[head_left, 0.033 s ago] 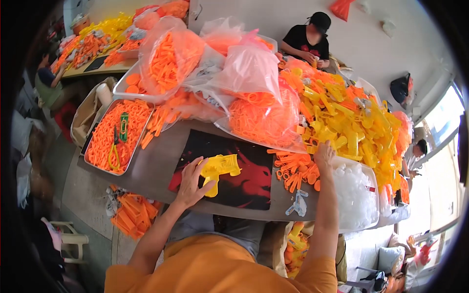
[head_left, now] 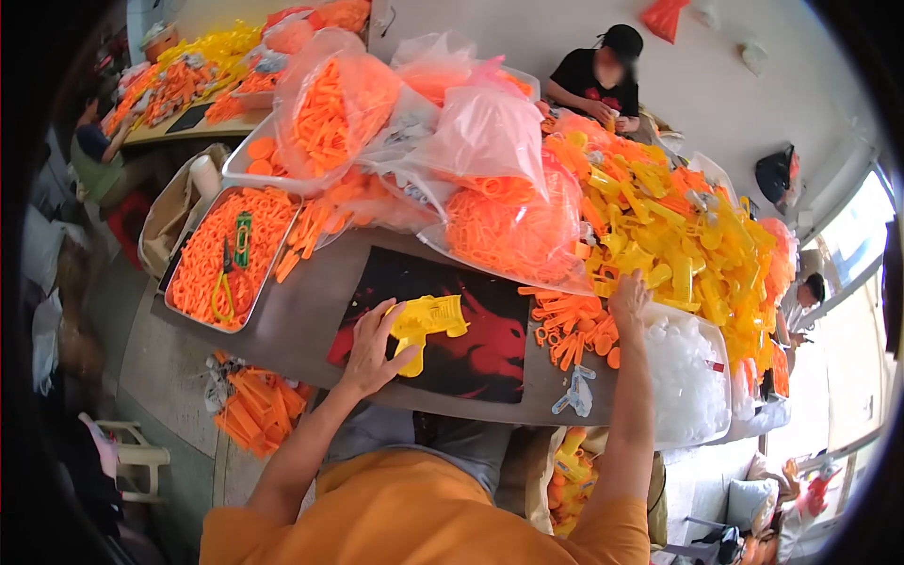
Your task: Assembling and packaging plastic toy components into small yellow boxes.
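A yellow plastic toy gun shell (head_left: 426, 320) is on the black and red mat in front of me, its inner side facing up. My left hand (head_left: 370, 350) grips it by the rear, with the thumb on the handle and the fingers along the back. My right hand (head_left: 629, 296) reaches to the near edge of the heap of yellow toy parts (head_left: 673, 245). Its fingertips are among the parts, and whether they hold one cannot be made out. Just left of that wrist lie loose orange parts (head_left: 565, 325) and a small pale blue-grey piece (head_left: 576, 391).
Clear bags of orange parts (head_left: 499, 226) stand behind the mat (head_left: 471, 367). A metal tray (head_left: 235, 325) of small orange pieces at left holds yellow-handled pliers (head_left: 223, 294). A white bin (head_left: 683, 377) of clear pieces sits by my right forearm. A co-worker (head_left: 603, 85) sits across the table.
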Motion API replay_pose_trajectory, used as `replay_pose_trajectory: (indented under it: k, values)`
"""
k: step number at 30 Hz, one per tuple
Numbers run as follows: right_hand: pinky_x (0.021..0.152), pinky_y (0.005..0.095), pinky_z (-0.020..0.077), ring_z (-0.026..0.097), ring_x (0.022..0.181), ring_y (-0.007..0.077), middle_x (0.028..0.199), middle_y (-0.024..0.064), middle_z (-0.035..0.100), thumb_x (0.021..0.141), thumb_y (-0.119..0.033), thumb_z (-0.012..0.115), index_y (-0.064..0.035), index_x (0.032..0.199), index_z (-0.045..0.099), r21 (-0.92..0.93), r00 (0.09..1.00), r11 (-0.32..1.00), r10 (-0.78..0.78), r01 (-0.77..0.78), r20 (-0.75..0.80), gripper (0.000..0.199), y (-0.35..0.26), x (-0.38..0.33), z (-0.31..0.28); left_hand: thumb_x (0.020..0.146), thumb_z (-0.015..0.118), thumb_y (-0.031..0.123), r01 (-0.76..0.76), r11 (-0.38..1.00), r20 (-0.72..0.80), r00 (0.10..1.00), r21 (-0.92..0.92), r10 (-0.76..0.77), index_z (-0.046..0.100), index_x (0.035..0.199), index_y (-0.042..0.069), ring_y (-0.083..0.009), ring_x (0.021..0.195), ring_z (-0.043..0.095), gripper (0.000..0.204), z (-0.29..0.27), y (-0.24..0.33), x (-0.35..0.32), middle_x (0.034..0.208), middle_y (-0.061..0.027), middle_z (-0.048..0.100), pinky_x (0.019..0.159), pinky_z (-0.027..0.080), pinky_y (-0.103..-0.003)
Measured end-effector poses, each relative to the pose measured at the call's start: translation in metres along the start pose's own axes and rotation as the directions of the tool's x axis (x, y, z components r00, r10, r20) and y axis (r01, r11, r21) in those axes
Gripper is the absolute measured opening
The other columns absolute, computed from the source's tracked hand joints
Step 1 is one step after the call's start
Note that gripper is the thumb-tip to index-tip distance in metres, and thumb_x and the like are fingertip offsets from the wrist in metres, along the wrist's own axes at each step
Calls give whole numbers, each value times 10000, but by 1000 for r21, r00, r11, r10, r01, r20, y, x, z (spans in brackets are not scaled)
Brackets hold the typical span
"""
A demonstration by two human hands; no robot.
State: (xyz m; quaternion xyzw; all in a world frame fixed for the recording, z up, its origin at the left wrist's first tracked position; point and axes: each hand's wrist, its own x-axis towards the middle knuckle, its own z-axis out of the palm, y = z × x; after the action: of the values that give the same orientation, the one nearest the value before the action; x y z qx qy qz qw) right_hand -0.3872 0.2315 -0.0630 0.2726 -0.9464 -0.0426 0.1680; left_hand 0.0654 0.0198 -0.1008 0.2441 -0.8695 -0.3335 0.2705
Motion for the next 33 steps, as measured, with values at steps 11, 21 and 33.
replay_pose_trajectory:
  k: [11, 21, 33]
  values:
    - [855, 468, 472, 582, 1048, 352, 1224, 156, 527, 778, -151, 685, -56, 1009, 654, 273, 935, 961, 126, -32, -333, 252, 28, -23, -27, 892, 589, 474, -51, 998, 1, 999, 29, 51, 419, 1433, 69, -327, 1383, 326, 696, 3, -3, 0, 1468, -167, 374, 1154, 202, -449]
    - [944, 458, 451, 517, 1148, 373, 1267, 177, 508, 824, -172, 684, -31, 998, 663, 351, 946, 936, 97, 19, -308, 224, 21, -44, -25, 927, 498, 577, -117, 986, -12, 993, 117, 119, 393, 1447, 63, -340, 1351, 347, 738, 7, -11, -4, 1445, -169, 376, 1153, 207, -487]
    - [981, 440, 437, 505, 1182, 358, 1268, 181, 545, 808, -244, 718, -40, 1015, 707, 323, 933, 945, 161, -51, -323, 290, 34, -42, -5, 942, 501, 505, -74, 997, 17, 997, 1, 74, 354, 1484, 89, -344, 1405, 291, 698, 4, -3, -1, 1503, -184, 339, 1177, 175, -463]
